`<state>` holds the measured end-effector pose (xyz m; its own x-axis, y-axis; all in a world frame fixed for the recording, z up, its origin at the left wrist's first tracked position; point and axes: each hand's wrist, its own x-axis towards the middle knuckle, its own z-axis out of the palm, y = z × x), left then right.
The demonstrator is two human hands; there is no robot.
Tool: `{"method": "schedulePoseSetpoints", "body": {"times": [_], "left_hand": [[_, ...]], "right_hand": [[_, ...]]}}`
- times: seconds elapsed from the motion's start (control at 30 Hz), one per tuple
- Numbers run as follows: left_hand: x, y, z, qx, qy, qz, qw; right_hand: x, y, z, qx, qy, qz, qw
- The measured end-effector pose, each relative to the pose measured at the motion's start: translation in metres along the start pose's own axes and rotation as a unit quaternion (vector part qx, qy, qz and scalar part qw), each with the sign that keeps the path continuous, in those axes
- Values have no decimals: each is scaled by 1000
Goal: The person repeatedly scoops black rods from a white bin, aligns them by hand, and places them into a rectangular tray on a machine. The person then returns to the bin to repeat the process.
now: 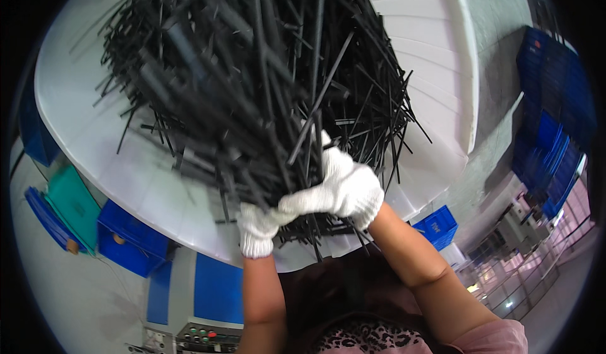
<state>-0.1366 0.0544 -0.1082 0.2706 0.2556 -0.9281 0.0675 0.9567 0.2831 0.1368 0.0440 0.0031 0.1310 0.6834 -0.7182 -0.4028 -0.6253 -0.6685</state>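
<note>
A large tangled heap of thin black strips, which look like plastic or rubber tubes, lies in front of me. Both my hands wear white knit gloves. My right hand is closed around a bundle of the strips, its thumb pointing left across them. Just left of it, my left hand grips the near, lower part of the same bundle, and its fingers are mostly hidden by the strips. Several strips over the heap are blurred.
A wide white plastic tub surrounds the heap. Blue crates and a teal bin stand on the left. Stacked blue crates are at right. Below, a blue-and-grey machine has a panel of buttons.
</note>
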Motion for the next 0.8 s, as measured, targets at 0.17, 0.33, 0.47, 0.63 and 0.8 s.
{"method": "schedulePoseSetpoints", "body": {"times": [0.17, 0.33, 0.47, 0.63, 0.8], "left_hand": [[-106, 41, -9, 143, 41, 75, 986], [-129, 75, 12, 369, 28, 165, 914], [10, 65, 43, 435, 25, 349, 830], [82, 71, 94, 198, -84, 278, 936], [97, 57, 45, 285, -96, 118, 946]], "right_hand": [[-35, -56, 38, -43, -33, 7, 998], [-53, -80, 28, 47, -9, -49, 998], [29, -18, 15, -128, 139, -111, 976], [103, 55, -23, 42, 112, -12, 993], [78, 64, -55, 45, 8, -23, 999]]}}
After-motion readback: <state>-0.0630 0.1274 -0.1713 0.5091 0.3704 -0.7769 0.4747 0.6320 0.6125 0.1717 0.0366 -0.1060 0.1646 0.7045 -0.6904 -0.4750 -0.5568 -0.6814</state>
